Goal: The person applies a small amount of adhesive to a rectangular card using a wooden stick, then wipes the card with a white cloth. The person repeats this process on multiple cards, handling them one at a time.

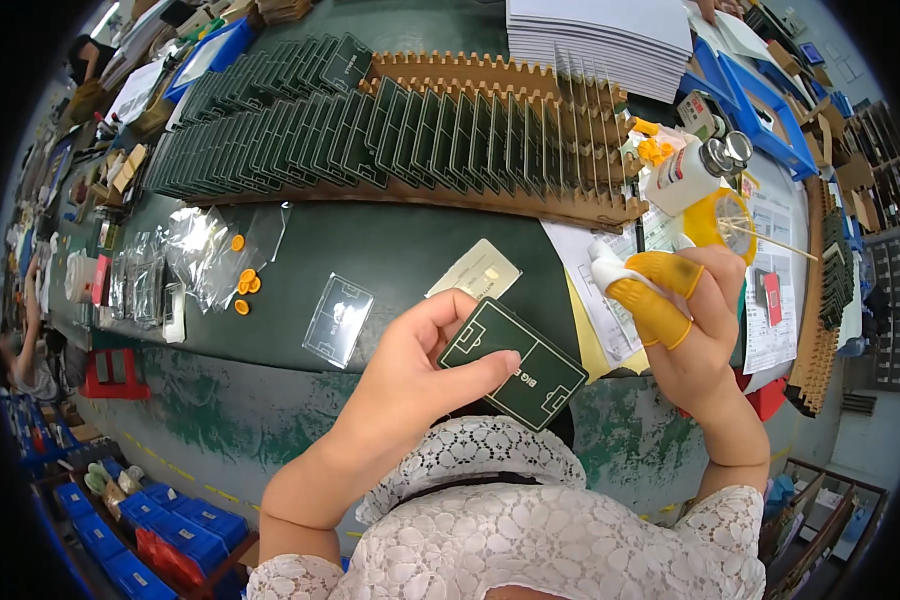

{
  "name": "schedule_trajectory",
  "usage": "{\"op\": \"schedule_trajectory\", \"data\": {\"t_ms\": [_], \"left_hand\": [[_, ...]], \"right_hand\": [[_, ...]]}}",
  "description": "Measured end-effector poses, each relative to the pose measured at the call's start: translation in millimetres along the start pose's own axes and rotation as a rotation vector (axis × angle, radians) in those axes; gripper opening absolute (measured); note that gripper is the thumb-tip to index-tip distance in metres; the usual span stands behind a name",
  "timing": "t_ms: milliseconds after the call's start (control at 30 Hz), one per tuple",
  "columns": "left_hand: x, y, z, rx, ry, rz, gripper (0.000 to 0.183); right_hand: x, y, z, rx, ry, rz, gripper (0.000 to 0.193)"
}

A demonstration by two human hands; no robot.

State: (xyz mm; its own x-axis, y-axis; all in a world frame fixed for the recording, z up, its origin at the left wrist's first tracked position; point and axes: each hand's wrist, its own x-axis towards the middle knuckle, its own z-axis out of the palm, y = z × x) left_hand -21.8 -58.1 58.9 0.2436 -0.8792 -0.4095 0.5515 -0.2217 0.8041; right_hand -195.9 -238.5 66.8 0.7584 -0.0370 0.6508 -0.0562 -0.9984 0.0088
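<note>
My left hand point(405, 365) grips a dark green rectangular card point(542, 388) with white pitch-like lines, its thumb lying across the face. The card is tilted in front of my body, over the table's near edge. To its right my right hand point(705, 345) is raised, with yellow finger cots on its fingers. A piece of white cloth point(608, 264) is bunched at those covered fingertips. Beyond the green card a pale gold card point(478, 268) lies on the table, partly behind my left hand. A clear-looking, silvery card point(338, 320) with similar lines lies left of that hand.
Brown slotted racks point(410, 196) hold rows of green cards across the back. A white bottle point(682, 178) with a metal top stands right, near a yellow tape roll point(722, 225). Orange finger cots point(247, 280) and plastic bags point(205, 245) lie left. Papers point(595, 300) lie under my right hand.
</note>
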Motion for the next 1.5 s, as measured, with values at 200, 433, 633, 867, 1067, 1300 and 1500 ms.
{"op": "schedule_trajectory", "data": {"t_ms": [200, 433, 633, 867, 1067, 1300, 1500], "left_hand": [[0, 0, -1, -0.052, -0.004, -0.01, 0.016], [-1, -3, -4, -0.028, 0.004, 0.019, 0.017], [-1, -4, -4, -0.025, 0.003, 0.014, 0.017], [-2, -4, -1, -0.016, -0.002, -0.008, 0.017], [-3, 1, 6, 0.009, -0.031, -0.101, 0.02], [-2, -5, 4, 0.019, -0.072, -0.061, 0.019], [1, -10, 2, 0.046, -0.082, -0.037, 0.018]], "right_hand": [[-4, 0, 0, 0.0, -0.027, 0.046, 0.035], [-7, 0, 1, 0.017, -0.047, 0.068, 0.034], [-9, 1, 1, 0.024, -0.036, 0.063, 0.035], [-6, -2, 1, -0.066, -0.004, -0.041, 0.032], [-4, -15, 7, -0.135, 0.073, -0.206, 0.023], [-9, -15, 12, -0.19, 0.021, -0.385, 0.022], [-15, -17, 18, -0.125, -0.016, -0.383, 0.021]]}}
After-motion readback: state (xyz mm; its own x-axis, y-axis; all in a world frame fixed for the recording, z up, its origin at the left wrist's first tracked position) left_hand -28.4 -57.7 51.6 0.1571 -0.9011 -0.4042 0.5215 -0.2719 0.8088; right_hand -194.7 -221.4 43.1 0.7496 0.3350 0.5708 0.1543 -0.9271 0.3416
